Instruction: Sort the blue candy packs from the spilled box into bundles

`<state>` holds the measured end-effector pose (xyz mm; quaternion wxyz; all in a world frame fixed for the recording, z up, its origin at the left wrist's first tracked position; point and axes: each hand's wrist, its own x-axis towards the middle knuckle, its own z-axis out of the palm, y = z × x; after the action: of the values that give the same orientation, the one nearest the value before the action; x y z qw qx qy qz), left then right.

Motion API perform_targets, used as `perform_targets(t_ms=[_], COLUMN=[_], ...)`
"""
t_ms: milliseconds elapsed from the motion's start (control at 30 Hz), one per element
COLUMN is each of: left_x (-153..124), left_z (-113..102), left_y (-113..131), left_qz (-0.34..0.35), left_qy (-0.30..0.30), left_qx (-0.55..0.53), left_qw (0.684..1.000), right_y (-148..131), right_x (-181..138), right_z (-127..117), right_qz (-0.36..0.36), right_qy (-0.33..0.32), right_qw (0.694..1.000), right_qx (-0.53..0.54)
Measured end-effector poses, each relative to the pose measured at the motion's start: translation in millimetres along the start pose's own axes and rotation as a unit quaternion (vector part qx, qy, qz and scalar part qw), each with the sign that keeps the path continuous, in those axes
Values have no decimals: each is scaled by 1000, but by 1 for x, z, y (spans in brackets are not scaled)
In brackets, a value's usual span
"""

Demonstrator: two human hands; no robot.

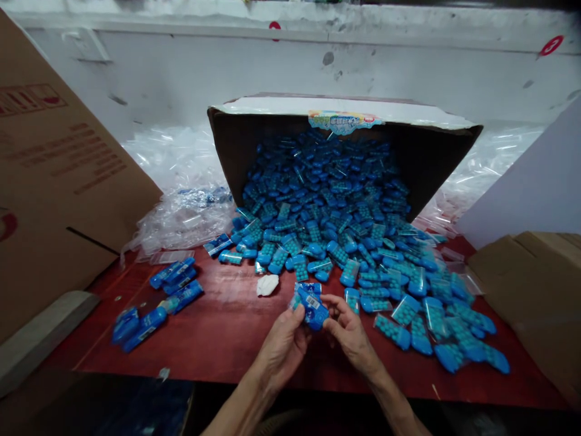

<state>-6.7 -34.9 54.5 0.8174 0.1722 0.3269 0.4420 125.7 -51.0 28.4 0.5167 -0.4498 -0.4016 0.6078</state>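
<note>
Both hands are closed on one small candy box (314, 307) with a blue printed wrapper and a white barcode, held over the near middle of the table. My left hand (287, 340) grips its left side, thumb on top. My right hand (350, 334) pinches its right edge between thumb and fingers. Just behind it lies another blue piece (314, 287), partly hidden. Unwrapped candy boxes (338, 253), clear with blue caps and teal beads inside, form a large heap beyond my hands. To the left lie several blue-wrapped boxes (181, 297).
A cardboard carton (447, 166) lies on its side at the back, spilling the heap onto the red table (227, 321). Crumpled white paper (267, 284) sits left of my hands. Clear plastic pieces (181, 221) pile behind. Brown cartons (59, 157) flank the table.
</note>
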Motion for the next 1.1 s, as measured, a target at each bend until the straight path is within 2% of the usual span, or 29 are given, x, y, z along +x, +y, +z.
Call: perform_targets(t_ms=[100,233,400,467,567,633,667,767,800,867,967,1033,1100], left_x=[-2,-4,-3,-3,-9,-17,-23,-39,-43,-46,-38,-24,-9], left_z=[0,3,7,3,-12,-31,-41,-73,-81,-93,-98,-95,-89], left_y=[-1,-2,-8,-6,12,38,54,102,113,125,116,101,87], left_qz=[3,-8,-9,-15,-7,30,60,213,245,251,205,217,262], left_qy=[12,14,17,29,86,139,168,255,268,310,339,339,318], left_qx=[2,16,-2,-11,-39,-74,-94,-122,-107,-65,38,163,318], left_qw=[1000,1000,1000,999,996,987,979,935,926,915,918,901,854], right_y=[6,5,2,3,6,5,3,-2,-3,-2,6,12,15], right_x=[0,0,1,2,5,9,11,25,32,48,75,88,93], right_z=[0,1,3,2,1,2,4,18,26,46,77,93,99], right_qz=[-5,-1,-29,-13,26,9,-16,-107,-132,-164,-159,-148,-147], right_qy=[28,-1,26,12,-19,-12,-5,-9,-18,-37,-60,-68,-73], right_qw=[1000,1000,999,1000,999,993,984,940,922,876,788,770,759], right_qx=[-6,8,-20,-16,-38,-121,-175,-324,-365,-452,-592,-618,-631])
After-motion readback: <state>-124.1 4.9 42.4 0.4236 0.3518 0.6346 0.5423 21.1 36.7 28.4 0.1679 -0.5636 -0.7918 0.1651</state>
